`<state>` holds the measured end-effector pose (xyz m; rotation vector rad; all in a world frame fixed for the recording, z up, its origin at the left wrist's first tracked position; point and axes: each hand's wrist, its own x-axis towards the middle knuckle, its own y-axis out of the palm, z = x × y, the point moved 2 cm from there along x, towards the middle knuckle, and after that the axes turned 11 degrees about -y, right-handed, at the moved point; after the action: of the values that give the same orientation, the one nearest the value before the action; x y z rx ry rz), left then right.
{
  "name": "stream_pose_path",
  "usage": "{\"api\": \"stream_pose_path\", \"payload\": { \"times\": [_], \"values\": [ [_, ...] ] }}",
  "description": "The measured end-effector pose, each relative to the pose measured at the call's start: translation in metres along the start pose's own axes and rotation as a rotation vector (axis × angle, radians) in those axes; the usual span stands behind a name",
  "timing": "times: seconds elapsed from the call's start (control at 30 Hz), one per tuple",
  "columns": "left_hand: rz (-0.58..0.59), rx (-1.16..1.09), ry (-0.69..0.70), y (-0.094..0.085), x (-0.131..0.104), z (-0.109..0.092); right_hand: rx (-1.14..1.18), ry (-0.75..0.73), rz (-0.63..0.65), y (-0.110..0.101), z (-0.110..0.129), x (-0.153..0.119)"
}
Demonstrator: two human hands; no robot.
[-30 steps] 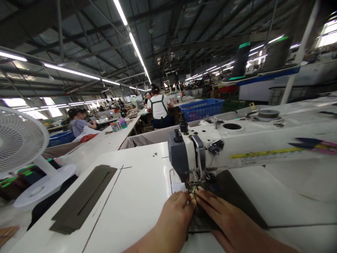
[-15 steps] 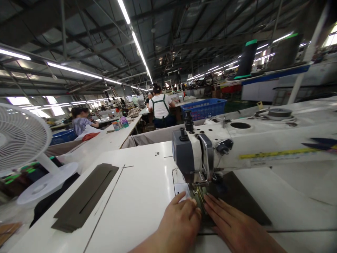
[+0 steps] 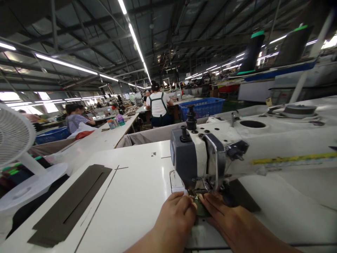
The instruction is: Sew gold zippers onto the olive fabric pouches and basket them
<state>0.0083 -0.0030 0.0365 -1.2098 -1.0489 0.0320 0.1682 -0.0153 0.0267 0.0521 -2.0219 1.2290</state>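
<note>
Two bare hands work close under the needle end of a sewing machine point(image 3: 196, 154), on a smooth white table point(image 3: 137, 179). The left hand point(image 3: 176, 218) has bent fingers, its tips at the near left edge of the olive cloth point(image 3: 202, 210); whether it pinches the cloth cannot be told. The right hand point(image 3: 231, 218) is unclenched, long fingers together and laid down on the cloth, tips close to the left ones.

The cloth lies under the machine's foot and between the hands, a dark flap showing at two o'clock beyond the right hand. It looks flat, matt and thin. A short gold-coloured strip point(image 3: 196, 197) on it, mostly covered by the fingertips, seems to point towards twelve o'clock; the cloth's full long axis is hidden.

Open tabletop spreads from nine to eleven o'clock of the left hand, while the hard grey and white machine head closes off twelve and its arm runs to three. At nine o'clock, near the table's left edge, lies a stack of olive pieces point(image 3: 73, 203), flat and oblong with a dark slit, its long axis running from seven to one o'clock. A round white plastic fan point(image 3: 14, 140) stands at ten o'clock, past that edge.
</note>
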Motion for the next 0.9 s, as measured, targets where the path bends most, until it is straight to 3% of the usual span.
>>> {"api": "stream_pose_path", "payload": {
  "times": [0.1, 0.3, 0.6, 0.9],
  "values": [
    [0.021, 0.01, -0.014, 0.002, -0.001, 0.0, 0.114, 0.12, 0.03, 0.005, -0.002, 0.002],
    [0.076, 0.069, -0.051, 0.004, -0.005, -0.002, 0.248, 0.172, 0.008, 0.001, -0.003, 0.006],
    [-0.072, -0.02, -0.062, 0.015, -0.009, 0.008, 0.312, 0.3, 0.014, 0.03, -0.005, 0.001],
    [0.07, -0.041, -0.153, 0.012, -0.008, 0.011, 0.342, 0.231, 0.074, 0.025, -0.009, -0.002]
  ]
}}
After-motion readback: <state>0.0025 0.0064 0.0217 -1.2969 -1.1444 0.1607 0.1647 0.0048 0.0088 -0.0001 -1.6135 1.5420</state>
